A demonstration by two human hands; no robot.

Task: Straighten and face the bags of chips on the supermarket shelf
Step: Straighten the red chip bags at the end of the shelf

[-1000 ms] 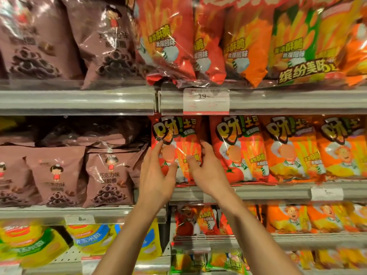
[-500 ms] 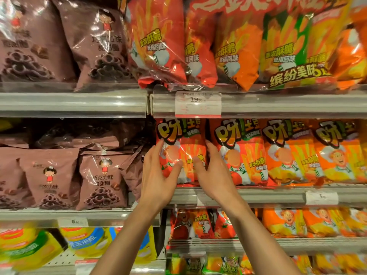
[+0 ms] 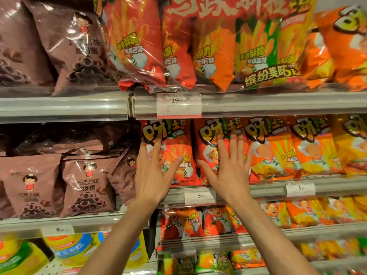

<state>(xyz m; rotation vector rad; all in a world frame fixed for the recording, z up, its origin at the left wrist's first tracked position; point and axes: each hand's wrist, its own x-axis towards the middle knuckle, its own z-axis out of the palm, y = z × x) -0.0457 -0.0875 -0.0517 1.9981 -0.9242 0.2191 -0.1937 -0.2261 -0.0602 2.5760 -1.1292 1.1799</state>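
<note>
A person's left hand (image 3: 153, 175) and right hand (image 3: 231, 171) lie flat, fingers straight and spread wide, each on 1 of 2 neighbouring red chip bags (image 3: 174, 155) standing upright on the middle shelf (image 3: 258, 188). Brown chocolate-ring bags (image 3: 85, 185) sit just left.

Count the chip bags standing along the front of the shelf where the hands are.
5: left hand lies on the first bag, right hand on the second bag, then third bag, fourth bag, fifth bag cut by the frame. More may sit behind.
</note>
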